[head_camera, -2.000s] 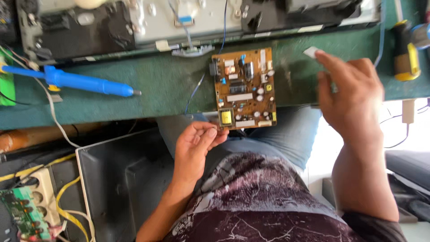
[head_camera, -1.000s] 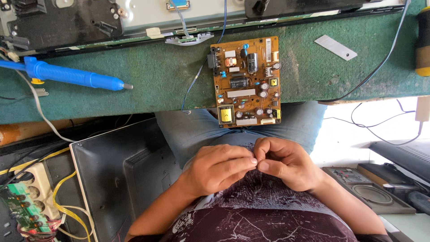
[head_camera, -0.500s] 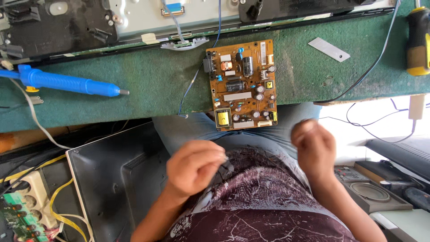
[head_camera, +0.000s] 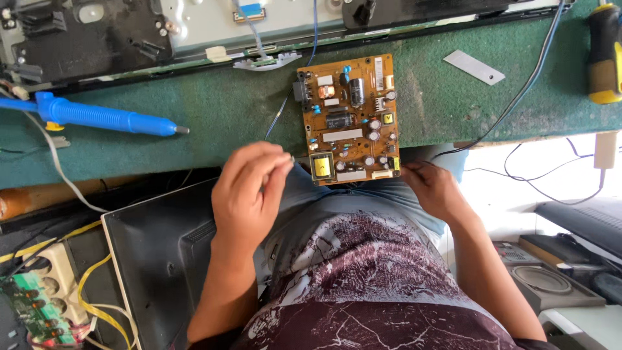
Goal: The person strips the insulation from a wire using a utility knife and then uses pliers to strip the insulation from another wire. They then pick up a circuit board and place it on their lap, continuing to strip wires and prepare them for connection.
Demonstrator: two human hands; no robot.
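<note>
An orange-brown circuit board (head_camera: 350, 120) with capacitors and a yellow transformer lies on the green mat (head_camera: 233, 110), its near edge hanging over the table's front. My left hand (head_camera: 249, 194) is raised just left of the board's near corner. Its thumb and fingers pinch a tiny metal part (head_camera: 291, 158). My right hand (head_camera: 433, 189) is low at the board's near right corner, fingertips holding that corner.
A blue desoldering pump (head_camera: 107, 116) lies on the mat at left. A yellow-and-black screwdriver handle (head_camera: 605, 55) and a small metal strip (head_camera: 473, 67) lie at right. Thin wires (head_camera: 531, 78) cross the mat. A black panel (head_camera: 152, 259) and a power strip (head_camera: 55, 285) sit below left.
My hands came together over my lap, then parted. The left rose toward the board's left corner with the tiny part; the right reached to the board's right corner.
</note>
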